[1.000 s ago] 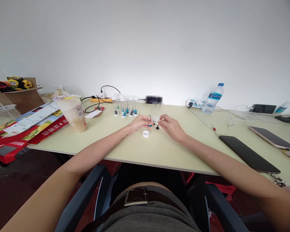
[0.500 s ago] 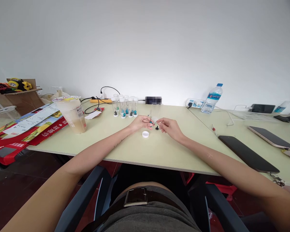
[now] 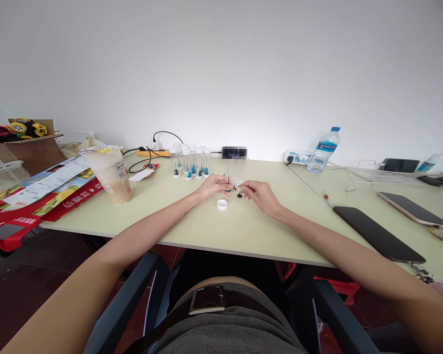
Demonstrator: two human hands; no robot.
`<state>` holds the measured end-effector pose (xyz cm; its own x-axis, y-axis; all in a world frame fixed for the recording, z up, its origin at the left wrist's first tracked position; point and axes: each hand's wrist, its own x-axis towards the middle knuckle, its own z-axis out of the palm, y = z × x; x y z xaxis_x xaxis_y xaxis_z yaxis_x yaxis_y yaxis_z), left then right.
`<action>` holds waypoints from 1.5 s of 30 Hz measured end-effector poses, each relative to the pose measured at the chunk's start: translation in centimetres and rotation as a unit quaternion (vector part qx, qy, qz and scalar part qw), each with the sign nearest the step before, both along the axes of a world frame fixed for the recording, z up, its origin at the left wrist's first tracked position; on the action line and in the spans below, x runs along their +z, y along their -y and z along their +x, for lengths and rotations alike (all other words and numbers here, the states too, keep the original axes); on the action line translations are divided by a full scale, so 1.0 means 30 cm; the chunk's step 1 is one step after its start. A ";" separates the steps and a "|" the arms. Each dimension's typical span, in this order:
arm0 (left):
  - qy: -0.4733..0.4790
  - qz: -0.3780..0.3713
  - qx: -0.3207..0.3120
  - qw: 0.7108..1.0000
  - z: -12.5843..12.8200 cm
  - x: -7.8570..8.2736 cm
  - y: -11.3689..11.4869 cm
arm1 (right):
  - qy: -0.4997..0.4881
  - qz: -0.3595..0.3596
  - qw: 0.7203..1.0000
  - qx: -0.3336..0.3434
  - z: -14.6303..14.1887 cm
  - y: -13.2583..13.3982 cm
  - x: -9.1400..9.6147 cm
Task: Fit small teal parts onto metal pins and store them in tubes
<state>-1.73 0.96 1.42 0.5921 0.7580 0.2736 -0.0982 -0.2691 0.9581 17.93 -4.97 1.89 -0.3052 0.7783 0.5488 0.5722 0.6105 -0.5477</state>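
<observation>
My left hand (image 3: 216,187) pinches a small teal piece with a thin dark upright rod (image 3: 228,173). Close beside it, my right hand (image 3: 258,192) is closed in a pinch, its fingertips almost meeting those of the left. What the right fingers grip is too small to make out. A small black piece with a round base (image 3: 239,195) stands on the table below the fingertips. In front of my left hand lies a round white cap (image 3: 222,204). Behind my hands is a faint clear object (image 3: 237,181), partly hidden.
Several clear tubes with white ends and teal or black pieces inside (image 3: 188,164) stand behind my left hand. A drink cup (image 3: 112,179) is at left, a water bottle (image 3: 323,151) at back right. A dark phone (image 3: 378,233) lies near my right forearm; power strips line the wall.
Both hands stay close together over nearly the same spot. The thin rod in my left hand has shifted slightly left, and the fingertips have changed position a little.
</observation>
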 end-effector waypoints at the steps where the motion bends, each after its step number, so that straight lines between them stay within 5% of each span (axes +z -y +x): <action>1: -0.009 0.002 -0.003 1.000 0.001 0.000 0.001 | -0.014 -0.014 1.000 0.007 0.000 0.000 -0.001; 5: -0.018 0.006 -0.008 1.000 0.003 0.001 0.007 | -0.019 -0.026 0.999 0.007 0.007 -0.004 -0.004; 10: -0.012 -0.003 -0.005 1.000 0.000 0.002 0.005 | 0.179 0.161 0.968 -0.067 0.022 -0.006 0.000; 13: -0.014 -0.010 -0.016 1.000 0.000 -0.003 -0.002 | 0.220 0.201 0.952 -0.073 0.025 -0.002 0.004; 16: -0.006 -0.011 -0.024 1.000 0.002 -0.011 -0.011 | 0.171 0.172 0.969 -0.051 0.021 0.001 0.005; 20: 0.004 -0.001 -0.018 1.000 0.004 -0.016 -0.013 | 0.015 -0.002 1.000 0.000 0.013 -0.008 -0.004; 24: -0.004 0.011 -0.005 1.000 0.006 -0.010 -0.005 | -0.099 -0.140 0.984 0.048 0.006 -0.022 -0.012; 27: 0.003 0.012 0.008 1.000 0.004 -0.006 -0.004 | -0.098 -0.128 0.986 0.045 0.001 -0.018 -0.009; 33: 0.022 0.002 0.016 1.000 -0.002 -0.004 -0.009 | 0.041 0.038 0.998 -0.019 -0.002 0.006 0.008; 40: -0.026 0.016 0.011 0.999 0.004 -0.011 -0.004 | -0.054 -0.113 0.992 0.016 0.006 -0.014 0.009; 45: -0.019 0.009 0.014 1.000 0.007 -0.015 -0.008 | 0.050 -0.046 0.997 -0.042 0.008 -0.004 0.015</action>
<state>-1.53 1.20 0.98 0.5806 0.7698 0.2651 -0.0543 -0.2883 0.9560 18.19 -4.85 2.35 -0.2854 0.8496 0.4435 0.6735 0.5071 -0.5378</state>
